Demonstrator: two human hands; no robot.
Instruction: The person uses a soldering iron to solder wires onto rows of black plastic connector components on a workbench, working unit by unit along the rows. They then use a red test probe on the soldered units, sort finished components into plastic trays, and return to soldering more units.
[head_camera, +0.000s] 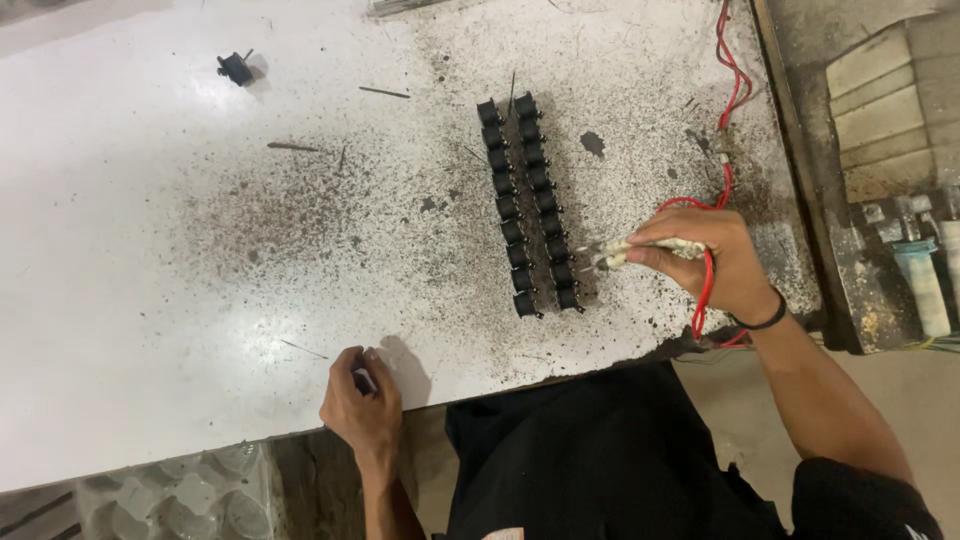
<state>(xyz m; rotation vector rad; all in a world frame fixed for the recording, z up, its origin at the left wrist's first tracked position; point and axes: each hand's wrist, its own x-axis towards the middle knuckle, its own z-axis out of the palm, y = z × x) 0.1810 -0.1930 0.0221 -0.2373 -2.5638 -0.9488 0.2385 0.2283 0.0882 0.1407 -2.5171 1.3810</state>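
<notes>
Your right hand (715, 262) is closed around a pale, taped probe tool (640, 250), gripped pen-fashion with the fingers curled and the wrist bent inward. Its metal tips point left and reach the lower end of the double row of small black components (530, 205), near the right-hand column (whether the tips actually touch a terminal cannot be told). A red wire (728, 120) runs from the tool, loops under your palm and climbs toward the far edge of the table. A dark band sits on that wrist.

The components stand in two parallel columns at the middle of the white worktable (130, 250), running from the far side toward you, on a patch heavily speckled with dark grime.

Your left hand (362, 400) rests at the near edge of the table, well apart from the rows, fingers folded around a small light object (364, 380) too hidden to identify. One stray black component (235, 68) lies alone at the far left.
</notes>
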